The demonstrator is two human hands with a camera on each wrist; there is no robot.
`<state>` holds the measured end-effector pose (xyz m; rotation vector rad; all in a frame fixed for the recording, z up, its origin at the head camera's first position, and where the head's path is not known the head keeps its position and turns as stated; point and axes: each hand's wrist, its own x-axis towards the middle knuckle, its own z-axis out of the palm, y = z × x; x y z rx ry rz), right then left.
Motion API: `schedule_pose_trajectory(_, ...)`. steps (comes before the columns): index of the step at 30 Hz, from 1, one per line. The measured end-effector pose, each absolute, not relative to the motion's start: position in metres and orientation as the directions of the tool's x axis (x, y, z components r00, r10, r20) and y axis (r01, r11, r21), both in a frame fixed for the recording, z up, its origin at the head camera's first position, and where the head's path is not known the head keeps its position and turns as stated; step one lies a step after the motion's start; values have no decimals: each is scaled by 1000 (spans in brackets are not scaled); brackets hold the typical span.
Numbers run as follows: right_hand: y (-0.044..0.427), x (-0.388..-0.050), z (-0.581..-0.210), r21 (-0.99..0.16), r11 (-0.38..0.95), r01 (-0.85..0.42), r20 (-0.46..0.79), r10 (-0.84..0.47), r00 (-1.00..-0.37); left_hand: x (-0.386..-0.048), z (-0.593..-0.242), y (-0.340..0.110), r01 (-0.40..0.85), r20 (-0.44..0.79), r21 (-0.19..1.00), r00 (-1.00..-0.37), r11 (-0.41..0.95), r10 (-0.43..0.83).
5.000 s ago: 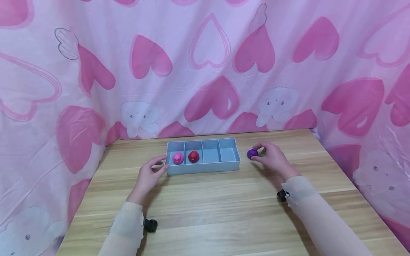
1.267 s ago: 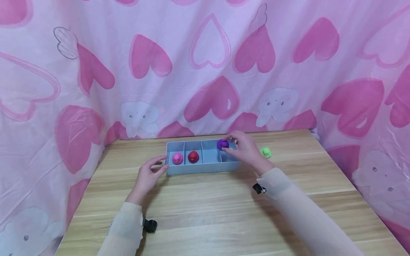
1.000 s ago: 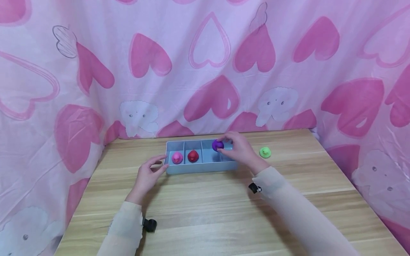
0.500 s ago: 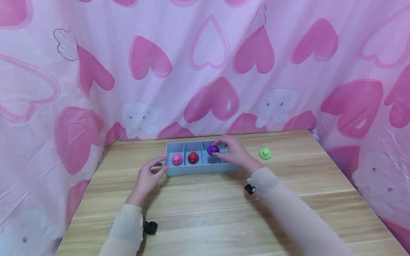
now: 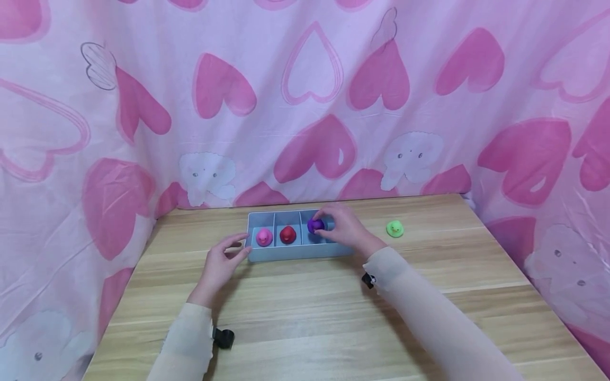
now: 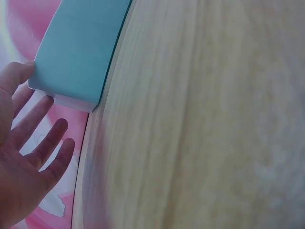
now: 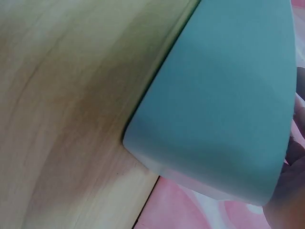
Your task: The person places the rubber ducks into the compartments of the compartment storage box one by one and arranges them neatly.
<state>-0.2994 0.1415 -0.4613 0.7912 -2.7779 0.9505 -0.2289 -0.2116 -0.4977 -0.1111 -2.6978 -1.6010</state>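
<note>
A grey-blue box (image 5: 300, 253) with a row of compartments stands on the table. Thumb and fingers of my right hand (image 5: 345, 228) pinch a purple rubber duck (image 5: 314, 226) low inside the third compartment from the left; whether it touches the floor cannot be told. In the right wrist view the box wall (image 7: 214, 105) hides most of that hand. My left hand (image 5: 220, 267) touches the box's left end, thumb and fingertips at the corner, other fingers spread, as the left wrist view shows. A pink duck (image 5: 264, 236) sits in the first compartment, a red duck (image 5: 288, 234) in the second.
A lime-green duck (image 5: 395, 228) sits on the wooden table (image 5: 295, 317), right of the box and beyond the right hand. A pink heart-patterned curtain (image 5: 314, 148) hangs behind and at both sides of the table.
My right hand has brought the purple duck leftward from beside the green duck, over the box's right end, then down into the third compartment. My left hand has stayed at the box's end.
</note>
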Motion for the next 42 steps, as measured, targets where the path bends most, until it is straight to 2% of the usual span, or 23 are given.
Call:
schedule_pose_trajectory(28, 131, -306, -471, -392, 757, -523, 167, -500, -850, -229, -500, -211, 69, 45, 883, -997, 465, 62)
schedule_pose_trajectory(42, 123, -309, -467, -365, 775, -516, 133, -505, -853, -228, -497, -211, 54, 32, 880, -998, 472, 56)
